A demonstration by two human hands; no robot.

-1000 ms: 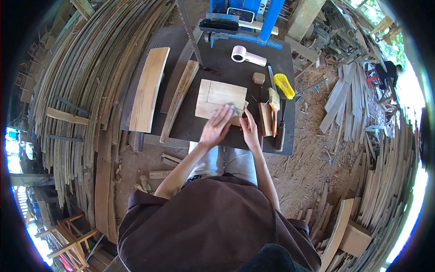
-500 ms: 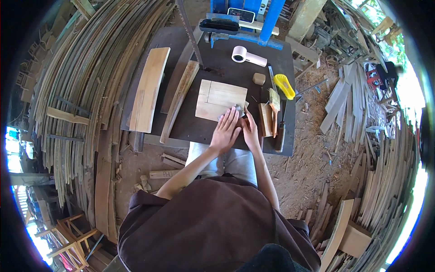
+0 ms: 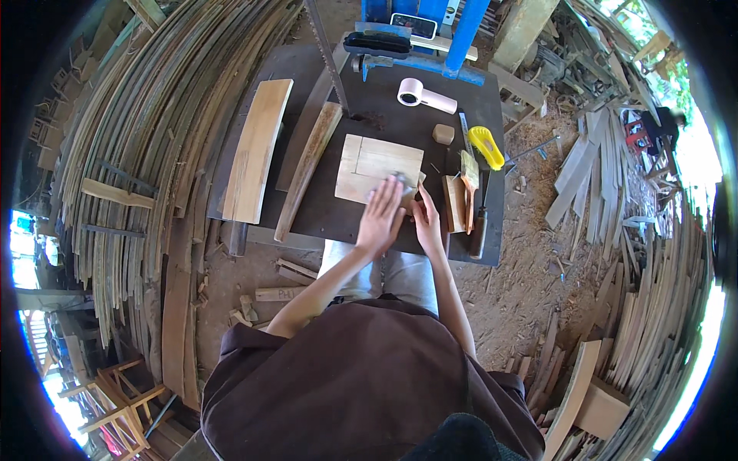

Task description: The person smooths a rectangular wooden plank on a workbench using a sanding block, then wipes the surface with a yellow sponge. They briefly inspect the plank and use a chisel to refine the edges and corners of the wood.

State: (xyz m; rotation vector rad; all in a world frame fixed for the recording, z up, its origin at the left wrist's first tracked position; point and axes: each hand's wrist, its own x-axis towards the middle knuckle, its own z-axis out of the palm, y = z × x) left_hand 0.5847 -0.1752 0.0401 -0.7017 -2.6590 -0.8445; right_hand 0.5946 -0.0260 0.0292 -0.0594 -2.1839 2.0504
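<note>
A pale square board (image 3: 369, 157) with thin dark pencil lines lies flat on the dark table. My left hand (image 3: 382, 219) rests over its near right corner, fingers stretched forward and slightly blurred. Something greyish shows around those fingertips; its kind is unclear. Beside it, my right hand (image 3: 427, 223) curls at the board's right edge, thumb and fingers closed at that corner. A small tan piece peeks out above the right fingertips, but what they grip is mostly hidden. A wooden block (image 3: 455, 203) and a brush (image 3: 469, 180) lie just right of this hand.
On the dark table (image 3: 307, 215) are a long plank (image 3: 257, 154), a narrow wooden strip (image 3: 307, 173), a pink handheld fan (image 3: 427, 96), a small wood cube (image 3: 443, 134), a yellow brush (image 3: 486, 147) and a wood-handled tool (image 3: 479, 234). A saw blade (image 3: 327, 58) rises behind. Timber stacks flank the table.
My left hand has shifted slightly over the board's corner and looks more blurred. The right hand stays at the edge. The whole view has moved slightly.
</note>
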